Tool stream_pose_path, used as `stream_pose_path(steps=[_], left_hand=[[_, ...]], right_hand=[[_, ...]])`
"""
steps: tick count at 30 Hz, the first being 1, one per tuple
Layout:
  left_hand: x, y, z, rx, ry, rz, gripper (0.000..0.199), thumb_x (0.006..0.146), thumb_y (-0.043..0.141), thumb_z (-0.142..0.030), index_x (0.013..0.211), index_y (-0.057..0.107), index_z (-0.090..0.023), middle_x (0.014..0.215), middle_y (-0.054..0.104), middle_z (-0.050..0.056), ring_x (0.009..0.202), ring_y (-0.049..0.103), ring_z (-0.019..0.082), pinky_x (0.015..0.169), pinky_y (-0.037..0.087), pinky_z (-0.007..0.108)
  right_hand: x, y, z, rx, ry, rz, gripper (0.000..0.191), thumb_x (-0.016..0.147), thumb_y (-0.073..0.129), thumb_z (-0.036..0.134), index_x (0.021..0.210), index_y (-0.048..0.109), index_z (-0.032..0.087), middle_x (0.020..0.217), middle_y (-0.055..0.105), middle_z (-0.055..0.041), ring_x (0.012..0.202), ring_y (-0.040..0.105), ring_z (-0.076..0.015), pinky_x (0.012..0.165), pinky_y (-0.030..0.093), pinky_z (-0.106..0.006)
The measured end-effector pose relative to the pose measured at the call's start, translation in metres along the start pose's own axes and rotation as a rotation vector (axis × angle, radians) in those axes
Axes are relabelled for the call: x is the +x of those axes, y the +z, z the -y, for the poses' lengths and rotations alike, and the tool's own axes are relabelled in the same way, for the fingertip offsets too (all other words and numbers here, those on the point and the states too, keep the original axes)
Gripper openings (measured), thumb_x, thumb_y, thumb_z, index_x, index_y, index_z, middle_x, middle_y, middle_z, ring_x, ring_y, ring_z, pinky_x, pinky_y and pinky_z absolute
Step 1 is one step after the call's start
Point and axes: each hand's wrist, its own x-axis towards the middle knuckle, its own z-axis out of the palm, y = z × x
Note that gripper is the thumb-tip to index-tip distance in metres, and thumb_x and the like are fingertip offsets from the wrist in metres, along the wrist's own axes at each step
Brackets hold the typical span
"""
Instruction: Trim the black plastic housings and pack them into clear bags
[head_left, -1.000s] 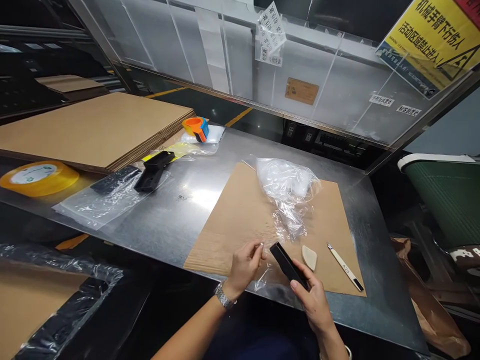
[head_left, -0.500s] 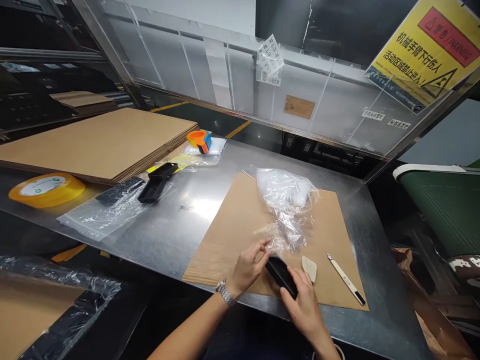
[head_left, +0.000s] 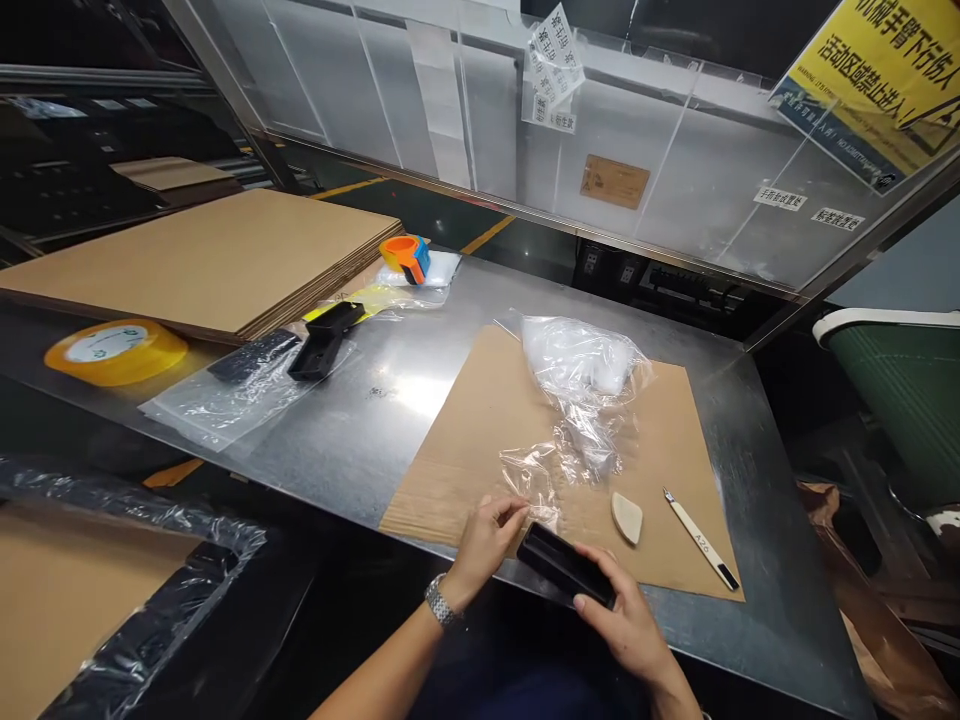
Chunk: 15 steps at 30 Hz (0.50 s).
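Note:
My right hand (head_left: 619, 605) grips the right end of a black open tray (head_left: 564, 562), held tilted at the table's front edge. Beside the tray's left end, my left hand (head_left: 487, 540) pinches the edge of a thin clear plastic bag (head_left: 532, 480). Behind it a bunched clear bag with white contents (head_left: 589, 365) lies on a cardboard sheet (head_left: 450, 450). A cream-coloured wedge (head_left: 627, 518) and a white pen-shaped knife marked A26 (head_left: 701, 540) rest to the right.
On the left are a cardboard stack (head_left: 225, 250), a yellow tape roll (head_left: 116, 350), another black tray (head_left: 324, 340) on plastic bags and an orange-blue tape dispenser (head_left: 406, 258). A green conveyor (head_left: 900, 390) stands at the right, a plastic-lined box (head_left: 97, 600) at lower left.
The black tray has turned so its hollow shows, and has moved slightly toward me. My left hand has drawn away from it, and a clear bag edge stretches out by my fingertips.

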Motion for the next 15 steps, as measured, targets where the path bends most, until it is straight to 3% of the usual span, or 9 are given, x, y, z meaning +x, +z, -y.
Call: stream_pose_path(steps=[3,5,9,12,15], left_hand=[[-0.002,-0.004,-0.005,-0.032,0.024,0.111,0.024,0.082,0.051,-0.035,0.084,0.071,-0.024,0.079,0.071,0.005,0.073,0.063,0.021,0.067,0.05,0.03],[-0.009,-0.001,-0.007,-0.007,0.037,0.124,0.025,0.083,0.048,-0.035,0.082,0.071,-0.024,0.074,0.07,0.004,0.068,0.062,0.02,0.063,0.048,0.028],[-0.021,0.008,-0.005,0.125,0.038,0.0,0.023,0.085,0.045,-0.033,0.075,0.063,-0.022,0.066,0.063,0.003,0.061,0.058,0.019,0.06,0.044,0.03],[-0.021,0.012,0.0,0.232,0.041,-0.136,0.018,0.084,0.046,-0.031,0.074,0.057,-0.021,0.071,0.059,0.005,0.069,0.056,0.022,0.065,0.043,0.034],[-0.013,0.01,0.004,0.311,0.077,-0.195,0.01,0.082,0.048,-0.028,0.08,0.056,-0.021,0.078,0.058,0.006,0.08,0.054,0.025,0.073,0.042,0.039]], right_hand=[[0.005,0.008,-0.009,-0.002,0.053,-0.132,0.043,0.077,0.06,0.031,0.119,0.053,0.021,0.12,0.054,-0.0085,0.116,0.046,-0.0258,0.102,0.032,-0.043],[0.008,0.016,-0.014,-0.019,0.085,-0.224,0.041,0.08,0.058,0.033,0.118,0.052,0.02,0.12,0.055,-0.0098,0.114,0.047,-0.0266,0.1,0.033,-0.045],[0.01,0.036,-0.016,-0.237,-0.059,-0.325,0.04,0.082,0.055,0.029,0.121,0.049,0.02,0.119,0.054,-0.0115,0.113,0.046,-0.0274,0.098,0.035,-0.047],[0.011,0.047,-0.015,-0.464,-0.218,-0.318,0.043,0.084,0.05,0.021,0.127,0.045,0.02,0.124,0.05,-0.0121,0.117,0.041,-0.0283,0.097,0.035,-0.049],[0.01,0.05,-0.016,-0.631,-0.296,-0.284,0.046,0.084,0.046,0.015,0.13,0.041,0.02,0.129,0.045,-0.013,0.117,0.04,-0.0288,0.094,0.038,-0.049]])
